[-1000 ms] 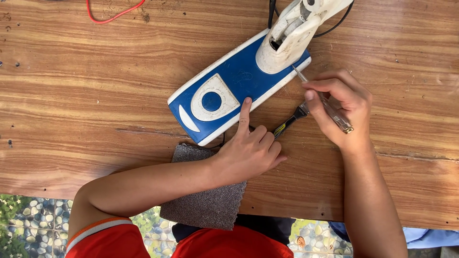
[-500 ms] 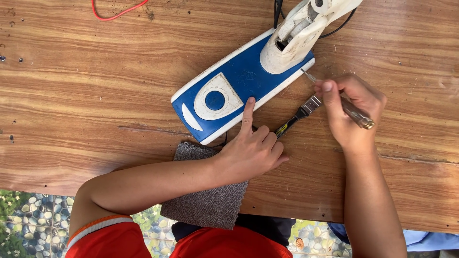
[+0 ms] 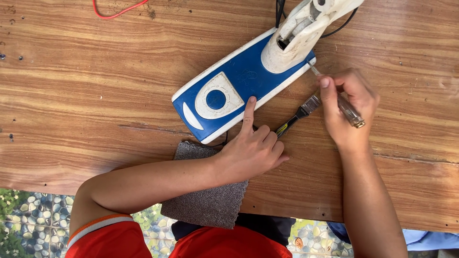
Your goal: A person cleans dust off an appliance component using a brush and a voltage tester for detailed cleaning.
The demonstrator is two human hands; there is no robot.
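I found the blue and white clothes iron (image 3: pixel 239 86) lying on the wooden table (image 3: pixel 86 95) with its long axis on a diagonal, the rounded blue end toward the lower left and the white handle end toward the upper right. The left hand (image 3: pixel 251 150) rested just below it, its fingers loosely curled on nothing and its forefinger pressed to the iron's near edge; the right hand (image 3: pixel 346 110) was closed on a thin screwdriver (image 3: pixel 342 102) whose tip met the iron's right edge below the handle. A small brush (image 3: pixel 296 117) lay between the hands, and a grey cloth (image 3: pixel 210 200) lay under the left forearm at the table's edge.
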